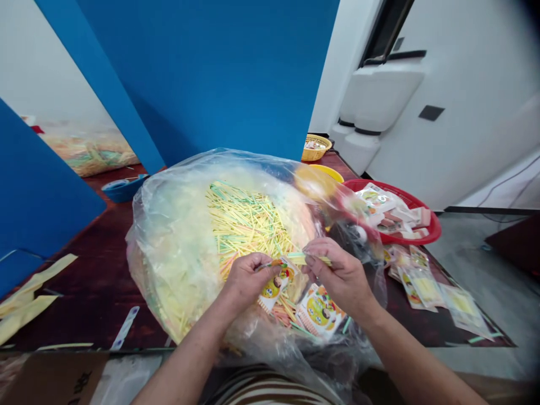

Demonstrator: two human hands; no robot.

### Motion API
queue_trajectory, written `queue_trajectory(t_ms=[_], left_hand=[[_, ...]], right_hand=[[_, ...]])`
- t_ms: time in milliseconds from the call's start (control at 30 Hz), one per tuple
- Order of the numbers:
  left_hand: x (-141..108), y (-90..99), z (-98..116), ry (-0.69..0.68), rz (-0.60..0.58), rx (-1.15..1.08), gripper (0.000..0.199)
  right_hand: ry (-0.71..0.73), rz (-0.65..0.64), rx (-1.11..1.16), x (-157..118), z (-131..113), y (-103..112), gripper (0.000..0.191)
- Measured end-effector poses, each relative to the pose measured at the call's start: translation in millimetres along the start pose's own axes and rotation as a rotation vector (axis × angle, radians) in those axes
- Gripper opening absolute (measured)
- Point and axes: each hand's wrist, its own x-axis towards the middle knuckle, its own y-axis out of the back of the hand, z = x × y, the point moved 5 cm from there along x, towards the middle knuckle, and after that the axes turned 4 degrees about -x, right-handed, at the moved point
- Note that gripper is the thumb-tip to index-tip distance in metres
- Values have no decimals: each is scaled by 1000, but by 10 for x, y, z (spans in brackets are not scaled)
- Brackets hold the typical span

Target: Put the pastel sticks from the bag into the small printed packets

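Observation:
My left hand [248, 281] pinches the top edge of a small printed packet [274, 288] with a cartoon picture. Close beside it, my right hand [340, 270] grips a few thin pastel sticks [297, 258], their ends pointing at the packet's top. Both hands are above a large clear plastic bag [169, 225] with its mouth wide open. Inside lies a heap of loose yellow, green and pink sticks [248, 222]. A second printed packet [320, 311] rests on the near side of the bag, below my right hand.
To the right, a red basket [432, 230] holds several packets, with filled packets [422, 286] lying before it. Yellow baskets [327, 147] stand behind. A blue tray [122, 192] is at the back left. Yellowish strips [34, 287] lie on the dark table [93, 281]. A blue partition [223, 73] rises behind the bag.

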Motion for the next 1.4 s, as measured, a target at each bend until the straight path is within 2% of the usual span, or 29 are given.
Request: queue_trajectory(t_ms=[167,300,400,533,600,700,800,900,967,1033,1100,1167,1267,1333,1400], left_hand=[[-85,159,214,-268,48,269,26],[-124,197,268,-361,74,423,28],[-120,207,254,-390,80,444,30],[-151,205,298,-604,32,371,22],[-174,227,318,-688,49,355,19],[-200,259,341,-732,81,374,19],[-241,207,386,-793,-22,430,20],[-260,150,399,-772,-115,358,20],[-252,118,364,-681,-153,207,22],[-246,68,307,-573,-195,29,25],[-252,18,258,-499,-188,-106,26],[-271,-29,238,-497,-127,-153,27],[-313,-157,233,-571,-59,-65,27],[-327,-237,203,-580,0,67,31],[-340,-296,173,-582,27,242,30]], right_hand=[[167,0,-162,148,-143,-24,15],[289,0,-231,240,-216,-34,19],[336,-24,-261,294,-255,-57,19],[451,-40,-373,345,-332,-77,19],[552,-108,-447,323,-373,-115,19],[662,-306,-528,251,-400,-190,22],[628,-493,-487,248,-415,-216,22],[511,-558,-310,331,-470,-205,21],[470,-544,-286,354,-517,-212,23],[468,-517,-376,305,-561,-235,33],[439,-405,-483,214,-590,-220,45],[362,-246,-549,92,-576,-166,51],[319,-98,-631,-124,-422,-68,51],[314,-67,-718,-234,-184,66,48],[227,-17,-838,-278,150,322,39]])
